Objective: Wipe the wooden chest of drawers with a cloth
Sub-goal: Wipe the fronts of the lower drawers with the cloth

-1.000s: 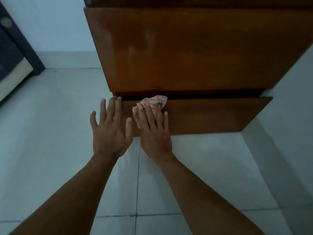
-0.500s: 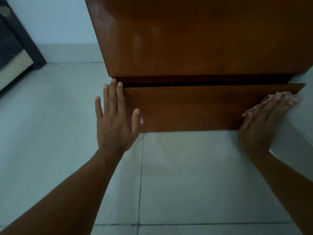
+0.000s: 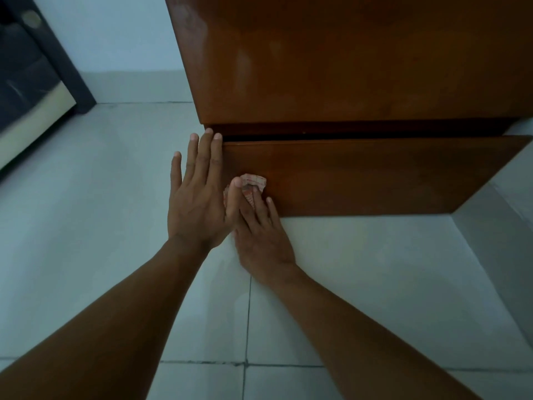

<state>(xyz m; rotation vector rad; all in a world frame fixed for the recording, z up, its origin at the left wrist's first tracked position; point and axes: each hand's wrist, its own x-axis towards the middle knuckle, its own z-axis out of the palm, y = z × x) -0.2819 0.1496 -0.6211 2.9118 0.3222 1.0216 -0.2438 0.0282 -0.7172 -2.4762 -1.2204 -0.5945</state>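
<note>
The wooden chest of drawers (image 3: 346, 67) fills the upper right, glossy brown. Its bottom drawer front (image 3: 375, 174) juts out slightly, with a dark gap above it. My left hand (image 3: 199, 194) lies flat with fingers spread against the drawer's left edge and holds nothing. My right hand (image 3: 261, 235) presses a crumpled pale cloth with red checks (image 3: 253, 184) against the lower left part of the drawer front. My left thumb overlaps the cloth, and my right fingers hide most of it.
Pale floor tiles (image 3: 360, 284) spread below the chest. A white wall (image 3: 507, 220) closes in at the right of the chest. A dark piece of furniture with a beige edge (image 3: 31, 90) stands at the far left.
My right hand with the cloth swept from the drawer's left end to its right end and came back to the lower left. My left hand stayed on the drawer's left edge.
</note>
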